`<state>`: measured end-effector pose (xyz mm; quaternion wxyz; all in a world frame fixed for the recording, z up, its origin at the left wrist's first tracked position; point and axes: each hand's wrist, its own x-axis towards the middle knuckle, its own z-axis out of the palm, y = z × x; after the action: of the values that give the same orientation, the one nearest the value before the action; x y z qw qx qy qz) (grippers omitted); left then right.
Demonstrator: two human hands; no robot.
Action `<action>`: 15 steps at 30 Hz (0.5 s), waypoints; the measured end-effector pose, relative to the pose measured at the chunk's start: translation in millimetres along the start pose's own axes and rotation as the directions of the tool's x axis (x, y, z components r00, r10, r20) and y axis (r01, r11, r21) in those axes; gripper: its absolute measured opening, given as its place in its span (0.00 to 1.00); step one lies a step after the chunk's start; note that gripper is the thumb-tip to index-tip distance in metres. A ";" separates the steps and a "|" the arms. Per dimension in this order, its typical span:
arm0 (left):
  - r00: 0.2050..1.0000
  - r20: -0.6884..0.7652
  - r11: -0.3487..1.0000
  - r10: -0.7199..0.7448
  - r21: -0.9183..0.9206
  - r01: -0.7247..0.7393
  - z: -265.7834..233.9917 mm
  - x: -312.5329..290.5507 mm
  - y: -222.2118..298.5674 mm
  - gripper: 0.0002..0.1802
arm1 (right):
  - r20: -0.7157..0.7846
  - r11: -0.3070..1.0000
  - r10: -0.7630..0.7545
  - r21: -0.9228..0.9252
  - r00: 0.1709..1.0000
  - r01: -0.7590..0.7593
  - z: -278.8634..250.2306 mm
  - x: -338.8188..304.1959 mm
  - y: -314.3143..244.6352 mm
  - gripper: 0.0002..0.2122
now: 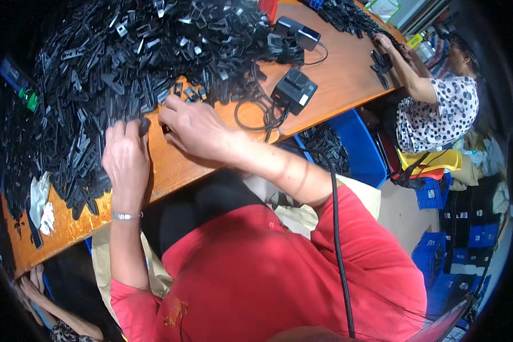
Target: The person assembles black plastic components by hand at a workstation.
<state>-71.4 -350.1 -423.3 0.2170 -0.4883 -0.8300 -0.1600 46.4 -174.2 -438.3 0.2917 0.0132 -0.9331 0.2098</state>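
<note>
Pile of slim black plastic parts point(154, 51) fills the far side and left end of the desk point(342, 68) in the head view, and its near edge comes right up to the wearer's hands. This is presumably so that parts can be picked without stretching. The strip of wood in front of the pile probably serves as working room.

The left hand point(125, 145) is at the pile's near edge, knuckles up, fingers bent and close together, so its grip looks narrow. A dark part point(145, 123) shows beside its fingertips, but whether it is pinched or merely touched I cannot tell. The right hand point(191, 126) is just to the right of that, in front of the pile, with fingers curled toward the thumb. That grip also looks narrow, but the hand hides whatever may be inside it. A few small loose pieces point(202, 93) lie between it and the pile, perhaps kept apart for easy reach.

Right of the pile stands a black power adapter point(294, 90) with its cable point(242, 122) looped beside it, likely to keep the slack gathered. White cloth point(39, 199) lies at the pile's near left edge.
</note>
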 end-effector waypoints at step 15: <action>0.994 0.099 0.946 0.056 -0.325 -0.021 -10.5 -24.0 32.3 0.14 | 0.088 0.980 0.181 0.070 0.980 -0.187 -32.0 -45.6 4.9 0.12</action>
<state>-30.5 -357.6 -425.0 0.0926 -0.5410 -0.7933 -0.2634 100.7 -161.5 -441.6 0.2322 -0.0534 -0.9324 0.2716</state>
